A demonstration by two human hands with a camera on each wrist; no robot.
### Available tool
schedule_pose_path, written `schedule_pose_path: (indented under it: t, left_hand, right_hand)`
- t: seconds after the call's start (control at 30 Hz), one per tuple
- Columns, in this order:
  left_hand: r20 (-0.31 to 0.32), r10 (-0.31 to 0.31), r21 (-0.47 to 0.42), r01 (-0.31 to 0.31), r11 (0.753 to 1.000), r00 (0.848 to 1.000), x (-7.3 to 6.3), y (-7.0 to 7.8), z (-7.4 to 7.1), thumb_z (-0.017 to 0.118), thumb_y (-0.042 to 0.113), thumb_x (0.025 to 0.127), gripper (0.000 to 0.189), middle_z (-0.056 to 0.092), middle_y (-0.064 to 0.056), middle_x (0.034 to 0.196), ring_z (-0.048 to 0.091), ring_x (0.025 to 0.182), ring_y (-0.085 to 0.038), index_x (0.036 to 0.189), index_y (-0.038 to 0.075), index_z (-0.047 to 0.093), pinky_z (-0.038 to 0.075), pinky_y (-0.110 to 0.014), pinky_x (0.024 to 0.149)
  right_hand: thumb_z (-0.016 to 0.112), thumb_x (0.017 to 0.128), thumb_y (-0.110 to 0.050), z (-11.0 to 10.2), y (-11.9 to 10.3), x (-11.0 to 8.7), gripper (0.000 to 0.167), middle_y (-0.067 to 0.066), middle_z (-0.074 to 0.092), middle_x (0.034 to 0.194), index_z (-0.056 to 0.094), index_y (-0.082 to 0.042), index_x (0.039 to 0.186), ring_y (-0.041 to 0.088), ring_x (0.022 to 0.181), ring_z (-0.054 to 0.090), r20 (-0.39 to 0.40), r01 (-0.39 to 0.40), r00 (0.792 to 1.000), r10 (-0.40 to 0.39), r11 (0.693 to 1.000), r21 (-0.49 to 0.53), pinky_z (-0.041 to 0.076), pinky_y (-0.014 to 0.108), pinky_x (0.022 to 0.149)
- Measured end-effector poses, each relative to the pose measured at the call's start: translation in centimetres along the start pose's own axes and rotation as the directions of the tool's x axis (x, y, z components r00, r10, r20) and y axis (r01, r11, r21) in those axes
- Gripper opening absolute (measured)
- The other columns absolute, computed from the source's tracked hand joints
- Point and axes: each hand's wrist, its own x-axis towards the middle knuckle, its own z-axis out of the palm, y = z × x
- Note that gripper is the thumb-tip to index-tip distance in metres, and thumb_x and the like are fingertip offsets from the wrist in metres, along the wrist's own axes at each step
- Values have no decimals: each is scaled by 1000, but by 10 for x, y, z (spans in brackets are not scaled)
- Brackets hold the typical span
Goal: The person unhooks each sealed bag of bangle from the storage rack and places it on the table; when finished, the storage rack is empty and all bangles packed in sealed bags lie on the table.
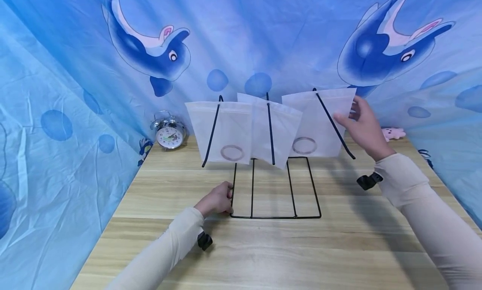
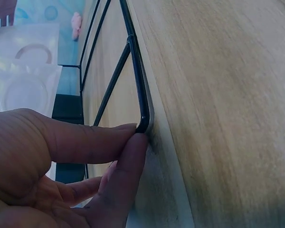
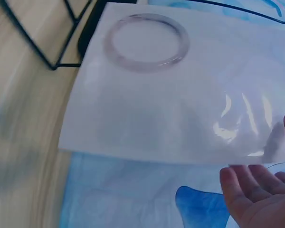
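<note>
A black wire rack (image 1: 275,217) stands on the table, its flat base toward me and prongs rising at the back. Three frosted zip bags hang on the prongs: a left bag (image 1: 196,122), a middle bag (image 1: 260,131) and a right bag (image 1: 297,110). A pale pinkish ring (image 3: 180,52) shows inside the right bag, and another ring (image 1: 232,146) in the left one. With thumb and finger, my left hand (image 1: 218,199) pinches the rack's near left corner. My right hand (image 1: 363,127) is at the right bag's outer edge, thumb and fingers spread apart.
A silver twin-bell alarm clock (image 1: 170,135) stands at the back left of the wooden table (image 1: 263,256). A small pink toy (image 1: 393,133) lies at the back right. Behind hangs a blue dolphin-print curtain (image 1: 263,30).
</note>
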Motion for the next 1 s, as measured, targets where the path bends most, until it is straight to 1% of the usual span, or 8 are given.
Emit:
schedule_pose_path:
  t: [0.07,0.13,0.27,0.37,0.47,0.63,0.87,1.0]
  left_hand:
    - [-2,3,7,-3,1000,1000,0,0,0,76,-20,68,81,50,-8,97,56,79,-21,140,-7,42,55,-28,59]
    - [1,3,7,-3,1000,1000,-1,0,0,76,-20,68,81,50,-8,97,56,80,-21,140,-7,42,55,-28,60]
    - [4,1,0,-1,1000,1000,-2,0,-1,77,-20,67,82,51,-9,99,56,81,-22,140,-6,42,55,-29,62]
    - [10,-1,-4,2,1000,1000,-2,0,-3,77,-20,67,82,51,-10,99,57,80,-22,140,-6,42,56,-29,62]
    - [23,-5,-26,6,1000,1000,-2,1,-5,76,-21,67,82,50,-11,98,58,78,-23,139,-7,41,58,-30,60]
    - [34,-1,-53,2,999,999,-4,2,-7,75,-22,66,80,48,-12,98,58,74,-22,137,-8,41,59,-31,58]
    - [19,-9,-23,9,1000,1000,-2,5,-3,70,-16,79,62,51,-12,95,64,62,-21,134,-7,42,59,-30,55]
    - [-1,-3,-16,3,1000,1000,0,5,-1,69,-17,79,60,51,-12,95,63,61,-21,132,-7,43,59,-30,54]
  right_hand:
    - [62,100,-39,1,-3,1,67,18,46,148,32,-16,155,35,128,48,-27,11,1000,-11,1000,2,43,56,102]
    - [64,99,-37,2,-5,2,61,15,53,140,41,-13,150,28,121,54,-62,22,998,-22,1000,11,48,46,99]
    - [69,96,-32,-1,-8,1,44,0,66,115,60,-12,134,12,102,60,-158,54,986,-45,997,57,49,23,84]
    - [72,95,-26,-6,-10,1,33,-9,67,101,68,-11,123,7,92,61,-223,90,973,-66,991,100,49,15,77]
    - [75,92,-20,-11,-12,0,26,-10,68,93,72,-6,114,7,85,64,-250,123,964,-90,985,119,53,13,76]
    - [76,91,-13,-15,-16,-1,22,-9,70,87,73,1,107,7,78,67,-229,160,965,-130,980,118,56,14,72]
    - [75,91,-13,-15,-18,-3,21,-10,70,87,73,1,107,6,76,68,-201,170,969,-143,977,125,58,17,69]
    - [74,93,-15,-16,-16,-5,23,-8,71,87,73,4,106,6,75,69,-202,173,969,-145,977,128,58,17,69]
